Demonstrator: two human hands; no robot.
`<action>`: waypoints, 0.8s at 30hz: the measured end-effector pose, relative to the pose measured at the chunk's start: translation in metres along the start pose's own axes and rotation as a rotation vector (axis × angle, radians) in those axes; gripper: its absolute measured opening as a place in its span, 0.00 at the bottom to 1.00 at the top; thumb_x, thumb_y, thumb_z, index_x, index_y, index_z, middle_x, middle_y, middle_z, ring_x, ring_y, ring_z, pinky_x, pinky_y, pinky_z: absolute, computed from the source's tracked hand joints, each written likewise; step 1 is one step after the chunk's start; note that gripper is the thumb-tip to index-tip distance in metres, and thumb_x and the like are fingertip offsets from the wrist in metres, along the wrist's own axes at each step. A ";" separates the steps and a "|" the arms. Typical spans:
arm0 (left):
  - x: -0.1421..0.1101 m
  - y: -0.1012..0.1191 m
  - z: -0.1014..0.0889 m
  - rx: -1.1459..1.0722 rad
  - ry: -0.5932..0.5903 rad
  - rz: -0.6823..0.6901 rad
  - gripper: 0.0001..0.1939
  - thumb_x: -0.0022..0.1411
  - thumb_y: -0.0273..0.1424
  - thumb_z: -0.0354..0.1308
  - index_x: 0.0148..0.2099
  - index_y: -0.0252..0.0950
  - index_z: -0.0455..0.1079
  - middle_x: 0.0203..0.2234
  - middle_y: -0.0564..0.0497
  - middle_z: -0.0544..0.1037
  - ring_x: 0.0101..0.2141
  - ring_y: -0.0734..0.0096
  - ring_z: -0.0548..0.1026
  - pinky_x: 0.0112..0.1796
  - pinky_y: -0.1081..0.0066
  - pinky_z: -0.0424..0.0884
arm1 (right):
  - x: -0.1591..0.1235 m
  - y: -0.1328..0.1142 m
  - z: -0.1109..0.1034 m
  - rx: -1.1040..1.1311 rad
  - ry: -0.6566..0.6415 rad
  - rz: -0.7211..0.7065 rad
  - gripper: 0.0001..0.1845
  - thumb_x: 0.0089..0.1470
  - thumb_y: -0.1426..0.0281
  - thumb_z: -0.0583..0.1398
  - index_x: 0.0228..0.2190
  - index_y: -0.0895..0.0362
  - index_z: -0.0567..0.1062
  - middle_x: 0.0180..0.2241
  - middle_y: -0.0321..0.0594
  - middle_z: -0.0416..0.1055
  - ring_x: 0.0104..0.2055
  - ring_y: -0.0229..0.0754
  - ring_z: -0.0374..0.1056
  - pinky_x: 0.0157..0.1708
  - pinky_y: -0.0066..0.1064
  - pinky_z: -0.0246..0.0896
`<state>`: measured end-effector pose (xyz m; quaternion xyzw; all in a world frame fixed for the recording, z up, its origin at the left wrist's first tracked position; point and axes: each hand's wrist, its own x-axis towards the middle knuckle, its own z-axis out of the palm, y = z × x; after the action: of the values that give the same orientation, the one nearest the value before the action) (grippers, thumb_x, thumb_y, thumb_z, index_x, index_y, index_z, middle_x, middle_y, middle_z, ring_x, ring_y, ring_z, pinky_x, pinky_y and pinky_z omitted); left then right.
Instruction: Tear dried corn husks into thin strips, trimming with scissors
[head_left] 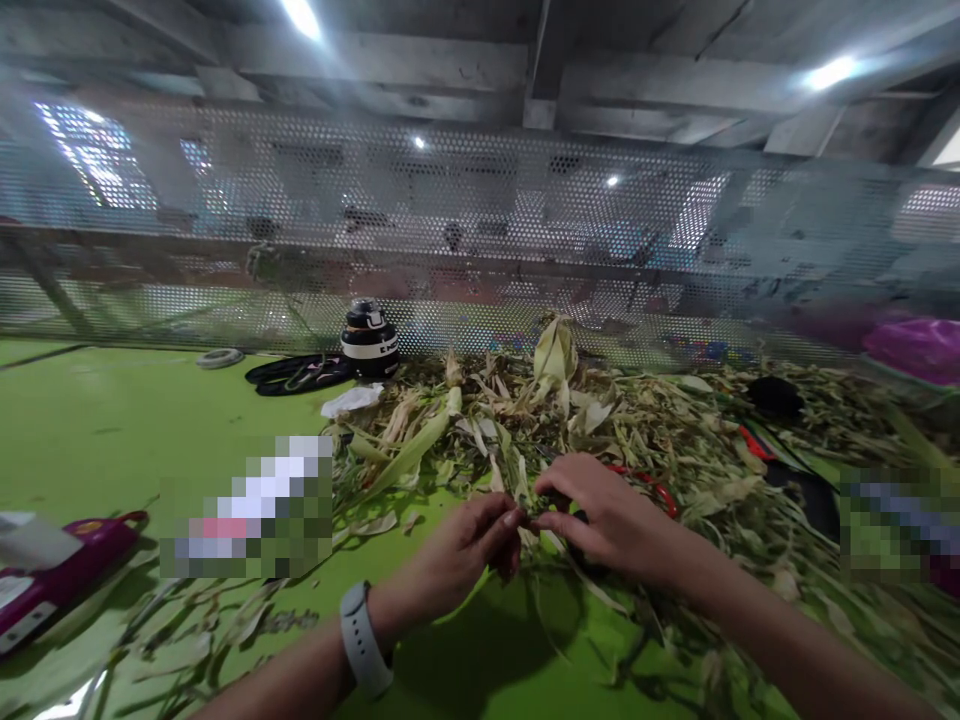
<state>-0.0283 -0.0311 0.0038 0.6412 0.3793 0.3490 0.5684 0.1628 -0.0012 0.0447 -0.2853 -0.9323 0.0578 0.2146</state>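
Low over the green table (465,650), my left hand (469,545) and my right hand (596,510) meet at the fingertips. Both are closed in a pinch on a small piece of dried plant (531,518), mostly hidden by the fingers. A pale watch strap circles my left wrist. Behind my right hand a red loop handle (664,492) shows, perhaps of scissors; the rest is covered. Dry husks and leaves (622,410) lie heaped just beyond the hands. A bulb-shaped corn husk (555,355) stands up from the heap.
A black jug (369,345) stands at the back, beside black coiled straps (300,373) and a tape roll (220,357). A magenta power strip (82,560) lies at left. A perforated metal panel (465,230) closes the far side. A purple bag (915,350) sits far right.
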 end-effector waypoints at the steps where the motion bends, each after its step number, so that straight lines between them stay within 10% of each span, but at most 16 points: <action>1: 0.000 0.001 0.001 0.008 0.007 0.004 0.16 0.60 0.44 0.47 0.30 0.35 0.60 0.19 0.55 0.66 0.21 0.76 0.64 0.25 0.74 0.62 | 0.000 0.000 -0.001 0.004 -0.008 0.010 0.07 0.55 0.68 0.57 0.35 0.59 0.68 0.32 0.41 0.67 0.36 0.41 0.61 0.37 0.31 0.55; 16: 0.000 -0.009 -0.006 0.001 -0.062 0.034 0.16 0.57 0.42 0.53 0.34 0.33 0.69 0.22 0.53 0.69 0.23 0.75 0.65 0.27 0.74 0.62 | 0.001 -0.012 0.000 0.031 0.016 -0.047 0.08 0.56 0.70 0.56 0.38 0.56 0.72 0.32 0.40 0.70 0.38 0.41 0.63 0.40 0.33 0.56; 24: 0.005 -0.010 -0.009 -0.587 0.090 -0.098 0.11 0.53 0.35 0.61 0.35 0.31 0.72 0.29 0.49 0.75 0.29 0.76 0.70 0.33 0.74 0.64 | 0.005 0.003 -0.013 0.140 0.625 0.279 0.10 0.56 0.67 0.55 0.39 0.56 0.70 0.40 0.43 0.68 0.45 0.44 0.64 0.45 0.37 0.58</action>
<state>-0.0349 -0.0223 -0.0049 0.4142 0.3175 0.4439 0.7284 0.1665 0.0039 0.0570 -0.3986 -0.7674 0.0602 0.4987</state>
